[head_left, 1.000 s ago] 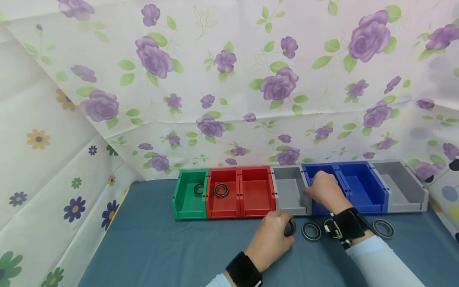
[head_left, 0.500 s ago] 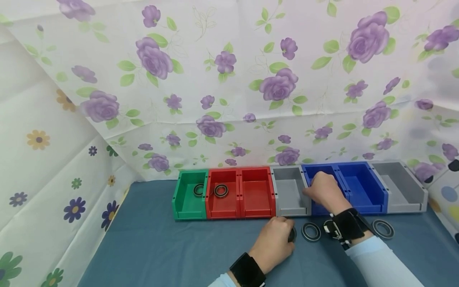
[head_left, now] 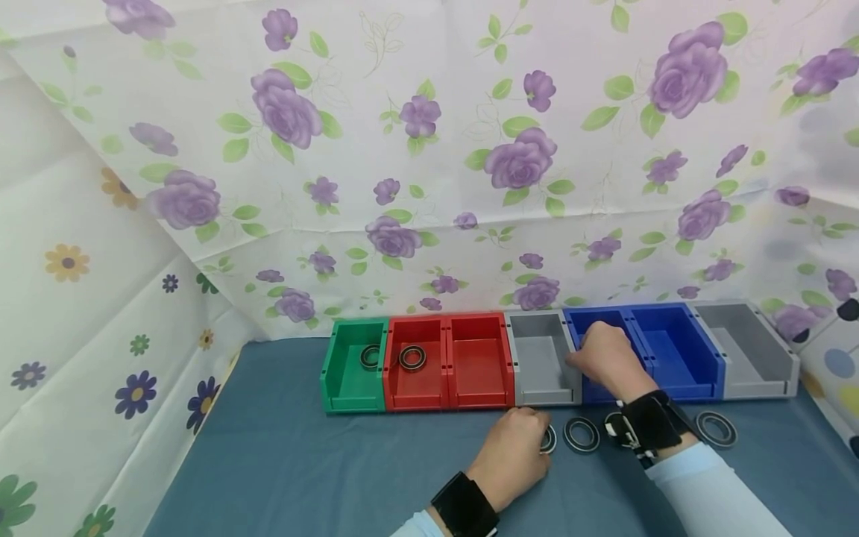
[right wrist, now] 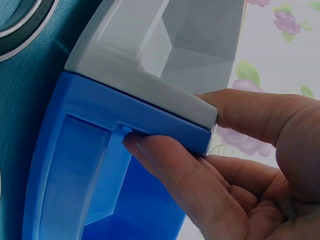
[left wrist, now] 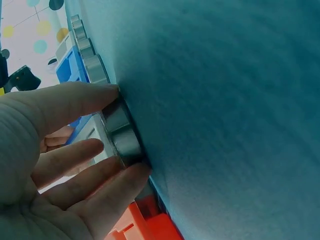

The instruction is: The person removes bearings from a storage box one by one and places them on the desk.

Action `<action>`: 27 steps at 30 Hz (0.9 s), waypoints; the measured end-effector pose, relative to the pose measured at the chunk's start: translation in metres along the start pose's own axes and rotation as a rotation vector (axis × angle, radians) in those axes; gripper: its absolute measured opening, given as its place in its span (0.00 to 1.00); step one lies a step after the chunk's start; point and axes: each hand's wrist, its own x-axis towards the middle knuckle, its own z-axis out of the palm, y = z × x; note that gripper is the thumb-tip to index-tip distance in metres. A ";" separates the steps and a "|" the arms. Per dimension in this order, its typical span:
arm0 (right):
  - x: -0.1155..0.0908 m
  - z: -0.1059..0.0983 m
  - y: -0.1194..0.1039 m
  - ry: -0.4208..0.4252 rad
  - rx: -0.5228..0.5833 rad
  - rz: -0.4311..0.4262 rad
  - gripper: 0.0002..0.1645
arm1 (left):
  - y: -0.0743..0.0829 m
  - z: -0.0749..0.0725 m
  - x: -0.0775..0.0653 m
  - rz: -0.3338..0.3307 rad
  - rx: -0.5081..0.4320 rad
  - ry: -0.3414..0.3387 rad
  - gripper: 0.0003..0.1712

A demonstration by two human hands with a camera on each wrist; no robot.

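Observation:
Close to the cloth, my left hand (head_left: pixel 510 459) grips a dark bearing ring (head_left: pixel 551 440) in front of the grey bin (head_left: pixel 549 397). Seen from the left wrist, the bearing's metal edge (left wrist: pixel 122 132) sits between thumb and fingertips, low against the cloth. My right hand (head_left: pixel 607 358) pinches the adjoining side walls of that grey bin (right wrist: pixel 105 52) and the blue bin (right wrist: pixel 95 102) beside it. In the right wrist view, the thumb lies on the grey side and a finger presses inside the blue wall. The head view hides part of the held bearing.
More bearings lie along the cloth: one (head_left: pixel 581 435) beside the left hand, one partly under the right wrist, one (head_left: pixel 716 429) at the right. A green bin (head_left: pixel 356 404) and a red bin (head_left: pixel 416 403) each hold a bearing. Another red, blue and grey bin complete the row.
The bearing at my left hand was tilted up a second ago and now lies flatter on the cloth. That hand shifted slightly nearer and right. My right hand kept its place.

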 end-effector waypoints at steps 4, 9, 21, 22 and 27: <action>0.000 0.000 0.000 0.001 0.001 0.002 0.24 | 0.000 -0.001 0.000 -0.013 0.002 -0.016 0.23; 0.000 0.000 0.000 0.005 0.001 -0.002 0.25 | 0.000 -0.001 -0.001 -0.016 0.002 -0.019 0.22; -0.002 -0.001 -0.002 0.008 0.000 -0.011 0.26 | -0.001 -0.021 -0.001 -0.035 -0.052 0.046 0.21; -0.003 -0.001 -0.002 0.008 -0.002 -0.012 0.26 | -0.002 -0.025 -0.001 -0.039 -0.061 0.069 0.21; -0.003 -0.002 -0.001 -0.003 -0.004 -0.014 0.26 | -0.014 -0.052 0.000 -0.052 -0.103 0.224 0.23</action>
